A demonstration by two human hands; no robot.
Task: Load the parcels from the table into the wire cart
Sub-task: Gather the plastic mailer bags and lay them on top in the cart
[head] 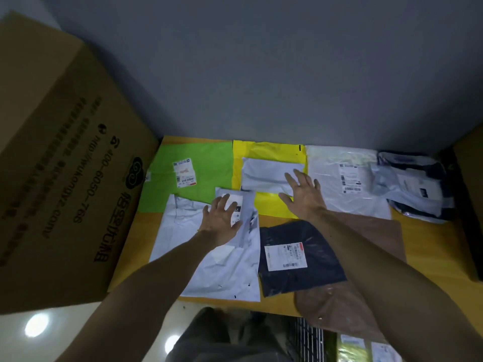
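Left hand (222,220): fingers spread, palm down on a small white parcel (247,202) near the middle of the surface (431,244); no grip closed
Right hand (304,197): fingers spread flat on a white parcel (261,176) that lies on a yellow parcel (271,205) at the far edge; nothing pinched
Risk, slip: the bags look slick and limp; a flat palm would likely slide one over the bag under it rather than lift it
Risk, double pick: the parcels overlap, so closing on one may drag its neighbour off the near edge
Risk, drop: the brown parcel (379,226) already overhangs the near edge above the wire cart (305,338); a brushing forearm could tip it
Parcels, look: thin poly mailers, flat and creased, several with barcode labels; large white parcel (217,270) toward the left edge, navy parcel (321,273) beside it, green parcel (203,178) in the far left corner, clear bag (413,189) with dark contents in the far right corner
Cart: below the near edge; what look like two parcels show beside its wires, inside or not unclear
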